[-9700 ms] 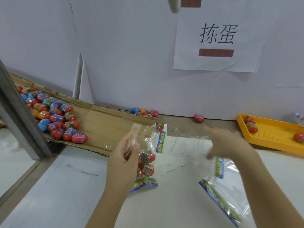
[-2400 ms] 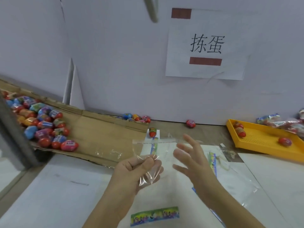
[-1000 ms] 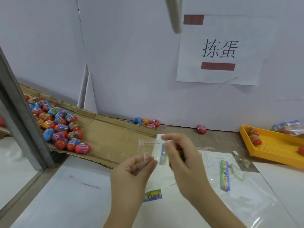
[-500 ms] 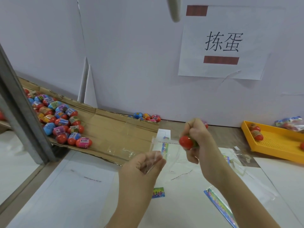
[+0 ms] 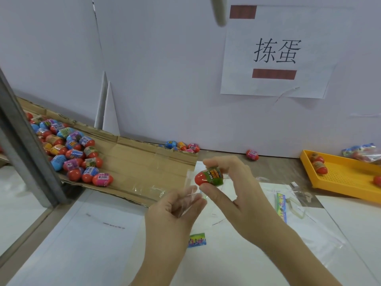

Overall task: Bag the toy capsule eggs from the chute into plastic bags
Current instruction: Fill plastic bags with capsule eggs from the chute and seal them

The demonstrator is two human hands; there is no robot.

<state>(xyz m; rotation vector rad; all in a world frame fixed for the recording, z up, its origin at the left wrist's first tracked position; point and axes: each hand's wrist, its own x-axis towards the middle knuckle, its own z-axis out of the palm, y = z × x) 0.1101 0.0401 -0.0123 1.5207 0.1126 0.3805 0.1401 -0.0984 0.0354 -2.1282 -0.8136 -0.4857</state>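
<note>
Over the white tabletop [image 5: 92, 244], my right hand [image 5: 233, 188] is pinching a green-labelled red plastic capsule egg [image 5: 208, 176] at one o'clock of my left hand [image 5: 173, 211], which is gripping a limp clear plastic bag [image 5: 190, 196]; its mouth sagging shut could send the egg outside.

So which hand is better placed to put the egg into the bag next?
Right. The right hand pinches the egg close to the top edge of the bag. The left hand pinches the bag and is probably needed to steady it.
</note>
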